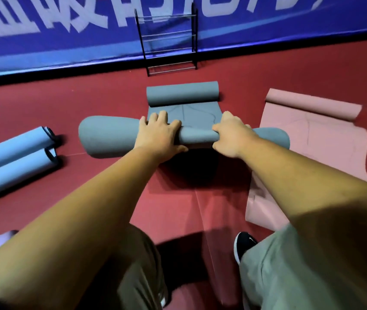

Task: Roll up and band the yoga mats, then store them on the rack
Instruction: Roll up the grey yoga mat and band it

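Item: grey mat point(198, 136), mid-roll; our left grip point(159, 133) and right grip point(231, 137) clasp it; next we should roll evenly forward.

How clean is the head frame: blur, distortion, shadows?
Head view: the banner lettering is smeared, probably motion blur. Head view: wide-angle distortion bows the wall base and swells the ends of the grey mat roll. Head view: a dense shadow lies on the red floor under that roll; the left hand and right hand gripping it look fairly sharp.
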